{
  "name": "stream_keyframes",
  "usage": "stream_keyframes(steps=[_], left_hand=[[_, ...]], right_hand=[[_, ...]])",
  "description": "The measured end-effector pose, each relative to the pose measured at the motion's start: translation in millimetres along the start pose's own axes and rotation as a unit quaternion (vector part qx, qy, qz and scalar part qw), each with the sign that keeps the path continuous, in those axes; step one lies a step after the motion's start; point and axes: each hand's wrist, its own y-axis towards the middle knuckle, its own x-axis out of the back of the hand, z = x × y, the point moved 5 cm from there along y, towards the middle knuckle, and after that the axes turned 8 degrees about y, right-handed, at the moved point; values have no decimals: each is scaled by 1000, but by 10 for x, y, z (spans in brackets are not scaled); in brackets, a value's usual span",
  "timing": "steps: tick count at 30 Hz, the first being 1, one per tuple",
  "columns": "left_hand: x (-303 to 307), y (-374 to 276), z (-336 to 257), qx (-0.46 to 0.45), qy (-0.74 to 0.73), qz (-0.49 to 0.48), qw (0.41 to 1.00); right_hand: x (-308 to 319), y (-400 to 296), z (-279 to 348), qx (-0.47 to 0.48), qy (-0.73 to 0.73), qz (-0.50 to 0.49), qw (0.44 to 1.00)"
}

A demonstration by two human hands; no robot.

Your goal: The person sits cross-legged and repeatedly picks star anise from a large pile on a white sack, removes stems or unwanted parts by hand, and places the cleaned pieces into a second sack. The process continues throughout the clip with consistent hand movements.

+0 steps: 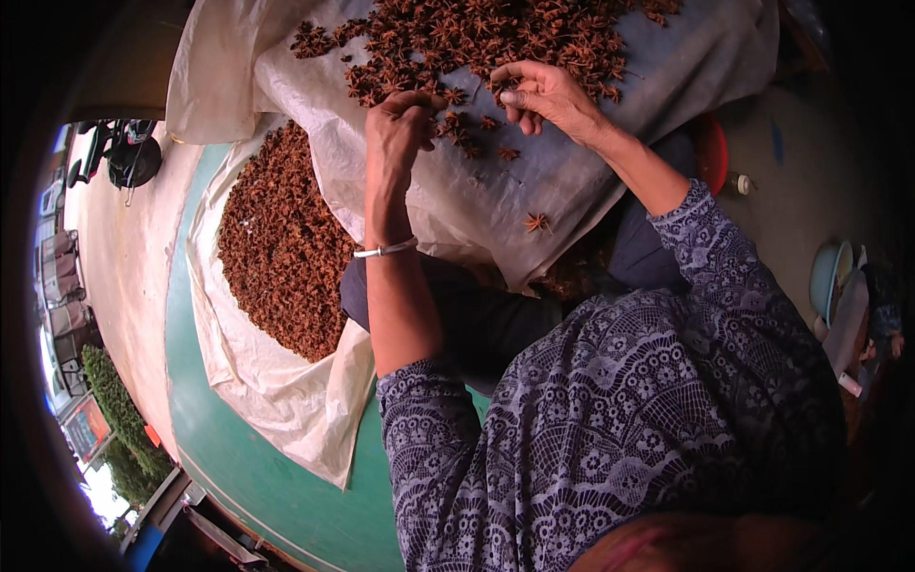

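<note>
Dried star anise (493,36) lies heaped on a pale plastic sheet (465,193) in front of me. At the near edge of this heap, my left hand (407,118) has its fingers curled together, a white bangle on its wrist; whether a piece is between them is hidden. To its right, my right hand (543,100) is held over the sheet with thumb and forefinger bent towards each other. Brown pieces show at its fingertips, but I cannot tell whether they are gripped. A few loose pieces lie between and below the hands, and a single star (536,222) sits nearer my lap.
A large brown pile (286,250) rests on a whitish sheet (286,393) over the green floor (236,443) at left. Right of my knees are a red basin (711,154) and a small capped container (742,184). A light-blue basin (824,279) stands farther right, near another person.
</note>
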Motion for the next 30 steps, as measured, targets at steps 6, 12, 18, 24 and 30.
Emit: stream_keyframes(steps=[6, 12, 18, 24, 30], left_hand=[[-459, -93, -32, -64, -73, 86, 992], [-393, -46, -47, -146, 76, 11, 986], [-374, -38, -15, -160, 132, -62, 976], [-352, -144, -150, -42, -233, 162, 958], [-146, -355, -369, -362, 525, -161, 753]], right_hand=[[-226, 173, 168, 0, 86, 14, 996], [-358, 242, 306, 24, 5, 10, 1000], [-453, 248, 346, 195, -288, -24, 937], [-295, 112, 421, 119, 112, -25, 986], [-136, -829, 214, 113, -188, 13, 976]])
